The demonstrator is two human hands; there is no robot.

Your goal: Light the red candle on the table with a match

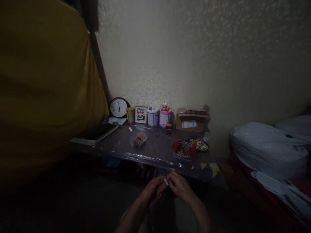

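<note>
Low in front of the table's near edge, my left hand (152, 190) grips a small brown matchbox (162, 187) with a pale end. The fingers of my right hand (179, 185) are closed in at that pale end. Dim light hides what exactly those fingers pinch. Beyond my hands, a round tin (173, 149) holds many thin sticks with dark ends and has red pieces at its rim. Right behind it, a round dish (208, 148) is full of pale thin sticks. Clear plastic wraps several brown matchboxes (140, 140) on the table.
A plastic-covered table (155, 145) stands against the wall. Along its back are a clock (119, 107), a yellow cup (130, 115), a framed panda picture (141, 115), two tubs (153, 117) and an open cardboard box (181, 121). White bags (267, 145) lie right; a yellow curtain (48, 81) hangs left.
</note>
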